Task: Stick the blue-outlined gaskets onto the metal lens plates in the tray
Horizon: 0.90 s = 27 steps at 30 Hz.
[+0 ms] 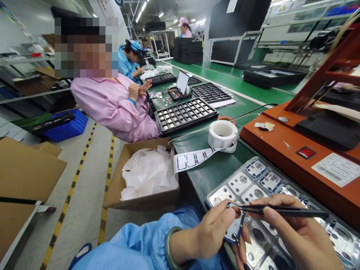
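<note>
My left hand (212, 232) pinches a small rectangular metal part (235, 223) with a dark blue border by its edges. My right hand (292, 234) grips black tweezers (284, 212), whose tips reach the top edge of that part. Below both hands lies a clear blister tray (254, 191) holding several similar metal parts, some with blue borders. My hands hide its lower middle. A roll of white label tape (222, 134) stands farther up the green bench, with a strip of blue-outlined labels (191, 160) running from it.
An orange machine (284, 150) with a red switch stands to the right. A cardboard box (140, 180) of white plastic sits left of the bench. A co-worker in pink (112, 105) sits beside black grid trays (182, 114). Other workers are farther along.
</note>
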Tool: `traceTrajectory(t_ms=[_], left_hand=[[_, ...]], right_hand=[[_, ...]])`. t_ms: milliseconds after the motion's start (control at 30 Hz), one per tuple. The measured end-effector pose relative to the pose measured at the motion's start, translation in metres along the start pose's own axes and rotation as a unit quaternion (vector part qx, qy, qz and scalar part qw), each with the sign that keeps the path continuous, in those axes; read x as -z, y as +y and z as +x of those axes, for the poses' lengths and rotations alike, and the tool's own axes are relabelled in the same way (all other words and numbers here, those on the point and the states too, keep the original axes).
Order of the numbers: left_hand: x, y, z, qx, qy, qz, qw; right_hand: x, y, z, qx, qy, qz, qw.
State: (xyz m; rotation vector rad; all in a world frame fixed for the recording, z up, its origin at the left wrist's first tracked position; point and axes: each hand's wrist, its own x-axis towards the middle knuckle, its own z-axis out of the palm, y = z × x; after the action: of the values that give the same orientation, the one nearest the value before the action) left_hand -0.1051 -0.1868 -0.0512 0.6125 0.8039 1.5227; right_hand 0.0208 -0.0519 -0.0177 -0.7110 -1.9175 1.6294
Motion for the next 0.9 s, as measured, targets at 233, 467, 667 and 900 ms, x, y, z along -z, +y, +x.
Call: traceTrajectory(t_ms=[233, 467, 667, 900], left_hand=[[-0.002, -0.002, -0.002, -0.003, 0.018, -0.006, 1.000], [-0.004, 0.003, -0.001, 0.002, 0.021, 0.005, 1.000], [-0.008, 0.012, -0.005, 0.004, 0.047, 0.015, 0.999], [-0.010, 0.020, -0.005, 0.012, 0.040, 0.059, 0.997]], right_hand=[[-0.009, -0.006, 0.001, -0.038, 0.009, 0.098, 0.994], [-0.014, -0.010, 0.001, -0.064, -0.001, 0.167, 0.984], [-0.014, -0.011, 0.002, -0.060, -0.007, 0.192, 0.980], [-0.015, -0.012, 0.002, -0.064, -0.009, 0.203, 0.977]])
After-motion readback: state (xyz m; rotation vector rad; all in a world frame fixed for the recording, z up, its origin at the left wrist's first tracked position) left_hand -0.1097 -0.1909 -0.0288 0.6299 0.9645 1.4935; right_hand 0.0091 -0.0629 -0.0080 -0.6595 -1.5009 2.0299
